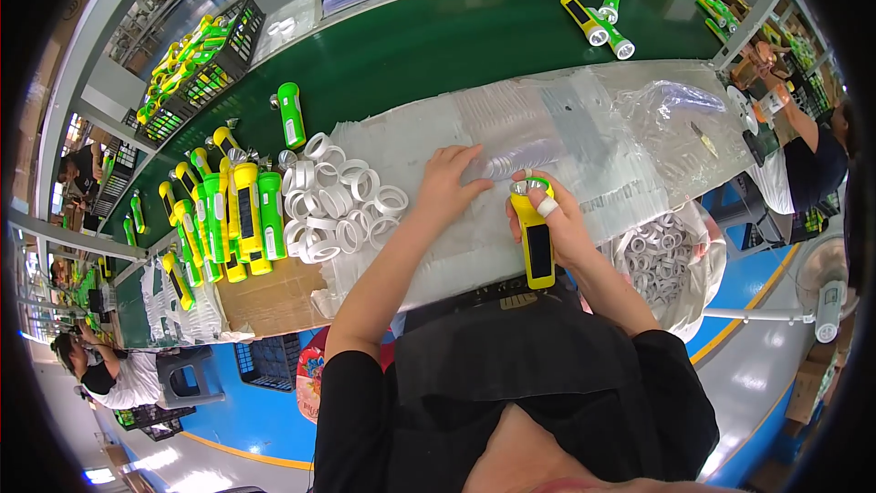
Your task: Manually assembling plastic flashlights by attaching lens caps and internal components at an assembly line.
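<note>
Right of a heap of white plastic rings (339,205), a right hand (561,226) grips a yellow, black-panelled flashlight (537,242) at the grey plastic sheet's (598,151) near edge; the left hand (448,180), fingers parted, nears clear stacked discs (522,159). Green-and-yellow flashlights (215,210) crowd the heap's left, white labels (270,239) illegible; a green belt (411,55) runs behind.

Right of the ring pile (338,198): one left hand (449,184), one right hand (561,224), one held yellow flashlight (538,260), one ring bag (712,278) showed | just beyond it: one green flashlight (291,119) lay | far right beyond it: three belt flashlights (578,15) lay | left of it: flashlight cluster (246,210) lay (too overlapped to count)
</note>
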### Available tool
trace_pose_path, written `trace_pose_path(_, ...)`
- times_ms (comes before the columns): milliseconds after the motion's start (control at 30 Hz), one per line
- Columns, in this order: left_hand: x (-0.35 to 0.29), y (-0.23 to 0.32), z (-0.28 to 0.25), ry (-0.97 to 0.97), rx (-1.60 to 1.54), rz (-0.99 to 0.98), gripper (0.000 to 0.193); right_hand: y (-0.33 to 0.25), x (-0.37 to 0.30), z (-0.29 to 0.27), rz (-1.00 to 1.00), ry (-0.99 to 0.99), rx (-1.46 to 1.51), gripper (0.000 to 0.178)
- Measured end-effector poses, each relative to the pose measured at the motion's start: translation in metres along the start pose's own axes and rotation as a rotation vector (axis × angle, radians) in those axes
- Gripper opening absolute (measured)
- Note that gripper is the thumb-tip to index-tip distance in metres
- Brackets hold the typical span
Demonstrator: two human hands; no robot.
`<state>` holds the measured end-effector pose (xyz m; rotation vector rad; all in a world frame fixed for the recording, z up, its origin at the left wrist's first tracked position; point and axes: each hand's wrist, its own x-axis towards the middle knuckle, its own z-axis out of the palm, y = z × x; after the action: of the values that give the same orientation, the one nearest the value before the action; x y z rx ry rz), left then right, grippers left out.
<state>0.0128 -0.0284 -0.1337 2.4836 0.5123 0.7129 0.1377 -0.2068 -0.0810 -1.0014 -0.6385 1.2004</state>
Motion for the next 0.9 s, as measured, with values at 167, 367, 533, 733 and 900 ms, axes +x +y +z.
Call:
trace_pose_path(167,-0.011,0.043,-0.040,0.069,-0.379,0.026,0.044,-0.004,0.008,0.009,-0.004,-0.075,-0.043,0.040)
trace_pose_path(367,-0.036,0.071,-0.060,0.136,-0.270,0.173,0.041,-0.004,0.015,0.037,0.019,-0.233,-0.098,0.037)
trace_pose_path(533,-0.044,0.068,-0.060,0.181,-0.305,0.203,0.035,0.011,0.020,0.039,0.020,-0.366,-0.183,0.037)
trace_pose_path(733,-0.051,0.055,-0.055,0.269,-0.306,0.200,0.032,0.009,0.022,0.060,0.180,-0.299,0.015,0.037)
trace_pose_path(900,-0.040,0.059,-0.080,0.451,-0.238,0.014,0.036,0.005,0.054,0.057,-0.149,-0.358,-0.084,0.032)
